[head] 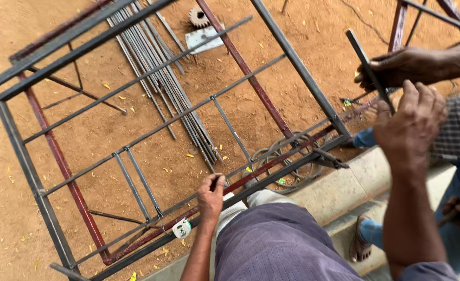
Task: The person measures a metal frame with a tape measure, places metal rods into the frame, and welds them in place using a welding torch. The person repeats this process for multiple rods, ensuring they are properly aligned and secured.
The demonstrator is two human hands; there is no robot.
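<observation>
Left hand (211,196): clenched on the near rail of the frame (32,179), thumb over the top. A tape measure (181,228) hangs just left of it. Right hand (410,122): raised, fingers curled around the lower end of a flat bar (368,65). A co-worker's hand (401,66) grips the same bar just above it. Loose rods (162,78) lie on the ground beyond the left hand.

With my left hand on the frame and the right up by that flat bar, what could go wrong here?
1. The left hand grips a frame rail; if the frame shifts, fingers could get pinched.
2. The right hand and another person's hand crowd the same flat bar; a slip might strike knuckles.
3. The cable coiled under the frame by a sandalled foot could snag or trip.
</observation>
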